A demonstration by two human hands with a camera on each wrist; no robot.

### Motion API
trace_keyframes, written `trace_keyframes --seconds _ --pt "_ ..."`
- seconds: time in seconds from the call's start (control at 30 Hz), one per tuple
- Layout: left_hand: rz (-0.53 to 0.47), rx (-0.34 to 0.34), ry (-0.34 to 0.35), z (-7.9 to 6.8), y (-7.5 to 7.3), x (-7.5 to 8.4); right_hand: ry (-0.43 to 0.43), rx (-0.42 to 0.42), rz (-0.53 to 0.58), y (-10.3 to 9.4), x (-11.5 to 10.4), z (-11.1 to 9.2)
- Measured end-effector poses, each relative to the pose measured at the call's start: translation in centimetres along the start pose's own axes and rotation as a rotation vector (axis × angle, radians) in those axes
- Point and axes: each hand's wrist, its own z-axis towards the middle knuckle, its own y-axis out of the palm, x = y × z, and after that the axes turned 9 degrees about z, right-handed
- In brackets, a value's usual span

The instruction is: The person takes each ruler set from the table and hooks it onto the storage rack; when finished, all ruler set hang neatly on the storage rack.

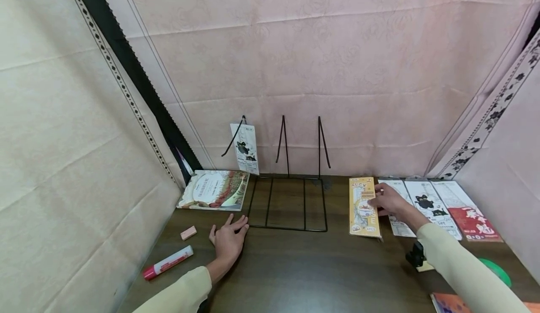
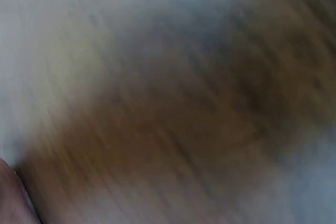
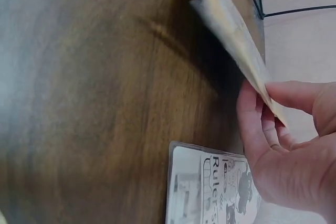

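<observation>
My right hand (image 1: 391, 200) pinches the right edge of a thin yellow packet (image 1: 363, 210) printed with cartoon figures. In the right wrist view the packet (image 3: 239, 38) tilts above the brown tabletop, between thumb and fingers. A black wire rack (image 1: 287, 229) with three upright hooks stands at the middle back. From its left hook hangs a white packet (image 1: 246, 151) with a dark cat drawing. My left hand (image 1: 229, 242) rests with spread fingers on the table, fingertips right at the rack's front left corner. The left wrist view is mostly blurred.
Flat packets, one a white ruler set (image 3: 210, 184) and one red and white (image 1: 470, 214), lie at the right. A picture book (image 1: 217, 190), a pink eraser (image 1: 188, 233) and a glue stick (image 1: 168, 262) are at the left. A green round object (image 1: 498, 272) and an orange book (image 1: 451, 302) lie front right.
</observation>
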Motion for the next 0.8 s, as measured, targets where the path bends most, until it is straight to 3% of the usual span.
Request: trace_keyframes --seconds 0.47,0.8 --pt "0.007 -0.011 -0.006 0.1 0.0 0.0 -0.062 -0.038 0.134 -0.3 -1.9 -2.0" --pt "0.0 -0.014 -0.006 0.0 -0.1 0.2 -0.117 -0.068 0.164 0.3 -3.8 -3.6"
